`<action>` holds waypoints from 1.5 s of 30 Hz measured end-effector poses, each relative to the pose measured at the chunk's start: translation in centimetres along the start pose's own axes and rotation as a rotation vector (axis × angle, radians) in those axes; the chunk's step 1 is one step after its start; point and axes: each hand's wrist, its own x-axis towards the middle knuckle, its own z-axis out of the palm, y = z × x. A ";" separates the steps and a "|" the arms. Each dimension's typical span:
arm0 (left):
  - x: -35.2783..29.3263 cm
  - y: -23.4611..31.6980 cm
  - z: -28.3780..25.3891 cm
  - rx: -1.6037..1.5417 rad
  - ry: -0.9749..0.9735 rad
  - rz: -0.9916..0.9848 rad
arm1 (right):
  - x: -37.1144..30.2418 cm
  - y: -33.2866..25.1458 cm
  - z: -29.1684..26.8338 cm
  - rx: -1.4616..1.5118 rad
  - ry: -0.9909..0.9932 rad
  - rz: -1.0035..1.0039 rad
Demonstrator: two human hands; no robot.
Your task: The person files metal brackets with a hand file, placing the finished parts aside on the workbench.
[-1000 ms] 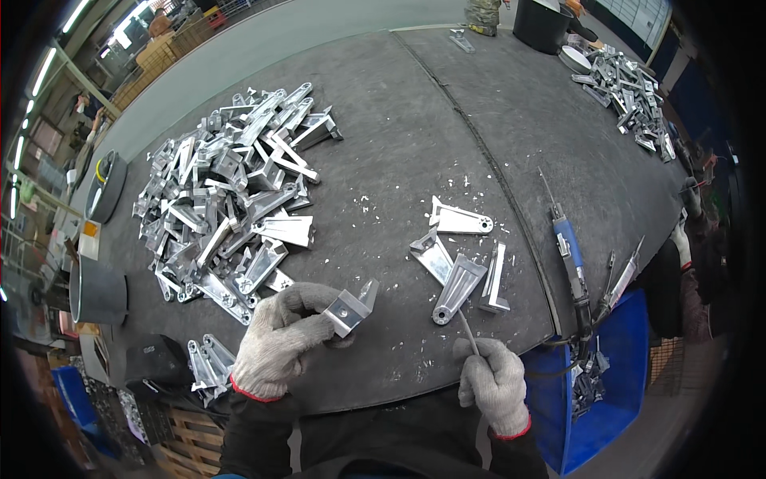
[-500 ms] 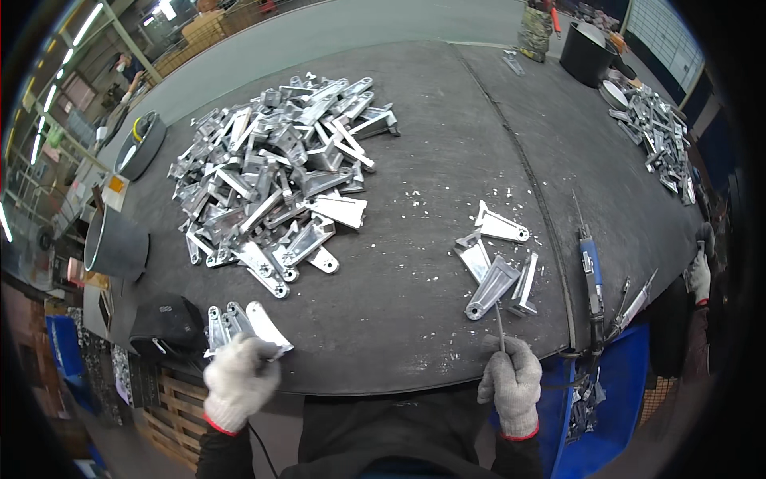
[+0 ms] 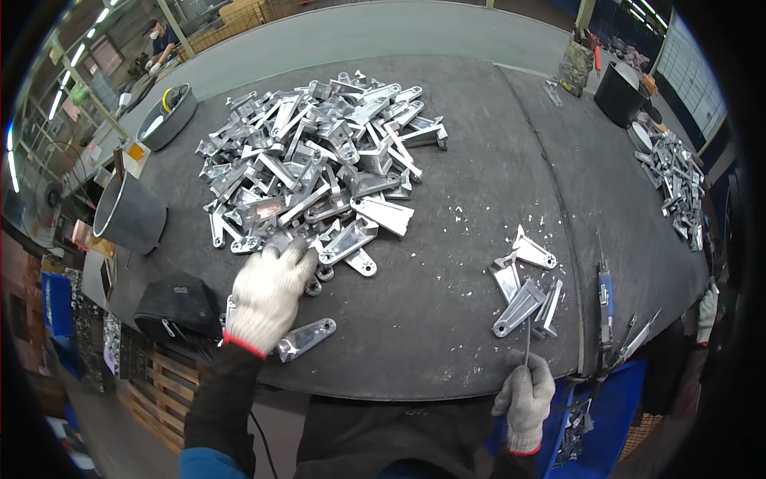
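Observation:
A large heap of silvery cast metal brackets (image 3: 295, 176) lies on the dark tabletop ahead of me. My left hand (image 3: 270, 294), in a white knit glove, reaches over the heap's near edge, fingers stretched out and touching brackets; its fingertips are partly hidden. One loose bracket (image 3: 307, 339) lies just right of my left wrist, and others are partly covered by the hand. My right hand (image 3: 527, 399), in a greyer glove, is closed around a thin metal rod tool (image 3: 527, 342). The rod points up toward a small group of several brackets (image 3: 520, 307).
A black pouch (image 3: 177, 310) and a grey bucket (image 3: 132, 211) stand at left. On the right lie a blue-handled tool (image 3: 605, 307), another bracket heap (image 3: 674, 184) and a black tub (image 3: 622, 94). A blue bin (image 3: 622, 399) sits below the edge. Another person's gloved hand (image 3: 707, 313) shows far right.
My left hand has moved up and forward from the loose brackets at the near edge to the heap. My right hand still holds the rod. The whole view has shifted slightly.

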 end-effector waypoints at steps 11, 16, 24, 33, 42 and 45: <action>-2.8 5.2 -3.7 -0.944 0.302 -0.059 | 0.2 -0.2 -0.6 -0.104 -0.069 -0.017; -3.4 9.4 -3.6 -2.157 0.277 -0.638 | 0.1 -0.5 -0.7 -0.061 -0.098 -0.026; -4.2 9.3 -2.6 -2.936 0.229 -0.476 | -0.1 -0.6 -0.4 -0.068 -0.092 -0.040; -6.0 10.2 -2.1 -3.209 0.170 -0.928 | -0.1 -0.6 -0.8 -0.022 -0.119 -0.031; -3.3 12.6 -3.5 -2.097 -0.038 -0.852 | -0.2 -0.4 -0.8 -0.017 -0.143 -0.010; -2.4 14.0 -3.6 -1.660 -0.485 -0.835 | -1.4 -0.4 -1.4 -0.236 -0.231 -0.011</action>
